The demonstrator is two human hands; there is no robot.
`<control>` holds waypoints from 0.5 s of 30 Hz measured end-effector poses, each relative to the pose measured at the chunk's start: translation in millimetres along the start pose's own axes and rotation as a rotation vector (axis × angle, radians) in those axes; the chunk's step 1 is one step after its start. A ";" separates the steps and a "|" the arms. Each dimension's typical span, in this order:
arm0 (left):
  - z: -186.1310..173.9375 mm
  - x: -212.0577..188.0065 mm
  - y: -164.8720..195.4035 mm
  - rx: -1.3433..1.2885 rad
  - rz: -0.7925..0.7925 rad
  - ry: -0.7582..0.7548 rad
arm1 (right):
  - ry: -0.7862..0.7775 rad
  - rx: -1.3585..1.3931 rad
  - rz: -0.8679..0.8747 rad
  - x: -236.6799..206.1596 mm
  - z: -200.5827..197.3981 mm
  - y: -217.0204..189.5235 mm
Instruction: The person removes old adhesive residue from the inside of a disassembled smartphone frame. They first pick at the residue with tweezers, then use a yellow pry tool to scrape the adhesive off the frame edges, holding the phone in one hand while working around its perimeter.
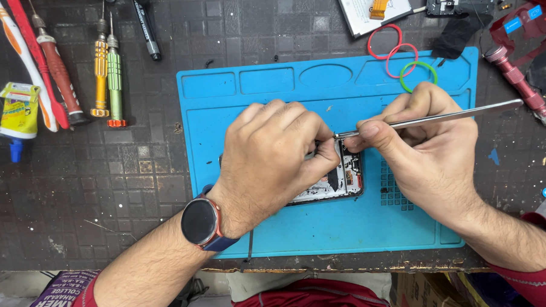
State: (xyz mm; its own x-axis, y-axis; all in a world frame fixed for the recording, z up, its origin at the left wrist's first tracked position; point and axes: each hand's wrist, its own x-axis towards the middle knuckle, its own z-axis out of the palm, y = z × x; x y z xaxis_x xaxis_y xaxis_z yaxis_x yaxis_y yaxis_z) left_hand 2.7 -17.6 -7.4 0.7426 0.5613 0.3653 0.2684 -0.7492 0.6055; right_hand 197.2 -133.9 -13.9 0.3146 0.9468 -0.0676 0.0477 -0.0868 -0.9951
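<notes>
An opened phone (345,178) with its inner boards exposed lies on a blue repair mat (348,226). My left hand (273,153) covers most of the phone and pinches at its upper edge. A dark round watch (200,221) sits on that wrist. My right hand (427,148) grips long metal tweezers (441,116). Their tip meets the left fingertips just above the phone's top edge. What lies between the fingertips is hidden.
Three rubber bands (403,58), red, pink and green, lie at the mat's top right. Several screwdrivers (107,74) and a glue tube (17,114) rest at the left. A pink-handled tool (515,78) and phone parts (370,5) lie at the back right.
</notes>
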 end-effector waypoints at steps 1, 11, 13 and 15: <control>0.0 0.6 0.1 -0.016 -0.017 0.001 | 0.001 0.010 0.006 0.7 -0.2 0.0; -3.2 3.2 1.4 -0.129 -0.136 0.023 | 0.032 0.024 0.016 3.4 -2.4 1.8; -3.9 3.0 2.7 -0.149 -0.143 0.031 | 0.038 0.035 0.012 2.5 -3.0 2.2; -5.3 2.7 3.0 -0.163 -0.145 0.040 | 0.043 0.090 0.012 1.8 -2.5 3.5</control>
State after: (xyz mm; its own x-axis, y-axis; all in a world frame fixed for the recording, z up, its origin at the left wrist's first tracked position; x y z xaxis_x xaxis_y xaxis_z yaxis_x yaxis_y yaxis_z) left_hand 2.3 -16.5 -0.8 0.6777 0.6751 0.2915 0.2657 -0.5945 0.7590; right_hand 200.3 -133.3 -17.4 0.3553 0.9315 -0.0783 -0.0413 -0.0681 -0.9968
